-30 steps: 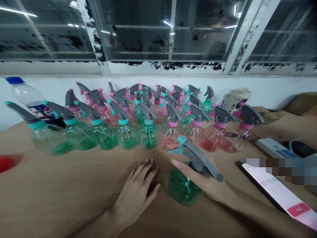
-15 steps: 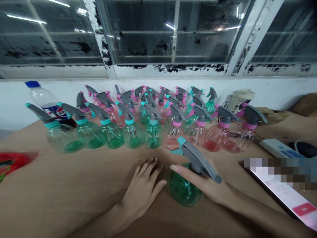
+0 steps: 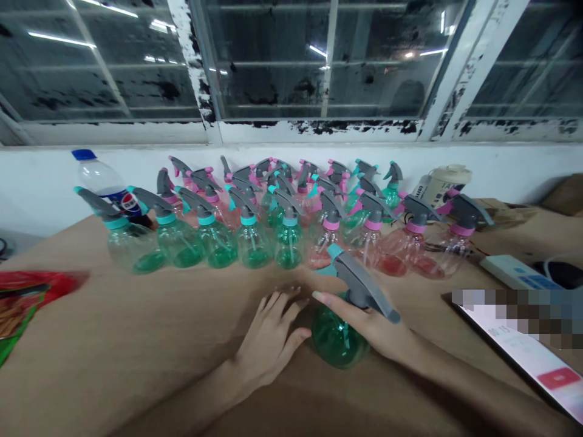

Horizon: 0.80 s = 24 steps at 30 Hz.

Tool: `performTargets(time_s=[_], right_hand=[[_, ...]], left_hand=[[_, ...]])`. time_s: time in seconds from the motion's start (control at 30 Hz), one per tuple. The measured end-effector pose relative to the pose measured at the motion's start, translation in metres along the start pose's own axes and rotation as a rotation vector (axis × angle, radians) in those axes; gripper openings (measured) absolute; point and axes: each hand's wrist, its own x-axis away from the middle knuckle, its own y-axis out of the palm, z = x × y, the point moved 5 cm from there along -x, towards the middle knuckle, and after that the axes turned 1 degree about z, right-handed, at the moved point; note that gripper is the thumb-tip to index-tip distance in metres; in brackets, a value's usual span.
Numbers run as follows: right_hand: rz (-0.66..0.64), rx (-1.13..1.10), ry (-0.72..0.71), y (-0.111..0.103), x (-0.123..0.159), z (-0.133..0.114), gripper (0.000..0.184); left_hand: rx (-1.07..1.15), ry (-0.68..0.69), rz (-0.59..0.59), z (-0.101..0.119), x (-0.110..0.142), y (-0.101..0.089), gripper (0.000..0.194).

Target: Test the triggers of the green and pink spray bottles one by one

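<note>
Head view. The right hand (image 3: pixel 387 331) grips the green spray bottle (image 3: pixel 339 340) at the neck, below the grey trigger head. The thumb lies across the near side, pointing toward the left hand; the other fingers are mostly hidden behind the bottle. The bottle is located in front of the rows, near the person, head uppermost, with its teal nozzle toward the left. I cannot tell whether its base touches the table (image 3: pixel 150 328).

The left hand (image 3: pixel 272 340) is palm down, fingers extended and slightly apart, holding nothing. Its thumb tip is just beside the bottle; contact cannot be determined from here.

Beyond the hands, the front row consists of five green bottles (image 3: pixel 255 246) with teal collars on the left and four pink bottles (image 3: pixel 401 252) with pink collars on the right. Further spray bottles (image 3: pixel 394 194), of both colours, stand behind, toward the white wall (image 3: pixel 510 170).

Left end: a soft drink bottle (image 3: pixel 121 199) with a blue cap, and a red packet (image 3: pixel 40 282) nearer the person. Right end: a printed cup (image 3: pixel 449 185) and a phone (image 3: pixel 542 358) with its screen lit.
</note>
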Motion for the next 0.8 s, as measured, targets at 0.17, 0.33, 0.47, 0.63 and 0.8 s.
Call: performTargets(time_s=[0.17, 0.33, 0.47, 0.63, 0.8], right_hand=[[-0.060, -0.088, 0.024, 0.0059, -0.0030, -0.0012, 0.029], [-0.033, -0.088, 0.072, 0.0074, -0.0031, 0.0016, 0.017], [-0.016, -0.060, 0.033, 0.0050, -0.0026, -0.0011, 0.015], [-0.065, -0.106, 0.002, 0.0051, -0.0041, -0.0034, 0.016], [-0.050, -0.085, -0.040, 0.0061, -0.0049, -0.0006, 0.024]], left_hand=[[0.086, 0.022, 0.033, 0.0018, 0.0002, -0.0043, 0.047], [0.119, -0.017, 0.000, 0.0006, -0.0007, -0.0037, 0.046], [0.112, -0.034, -0.047, -0.0001, -0.0012, -0.0017, 0.045], [0.121, -0.037, -0.061, -0.0004, -0.0016, -0.0022, 0.045], [0.131, -0.026, -0.069, 0.0002, -0.0017, -0.0014, 0.052]])
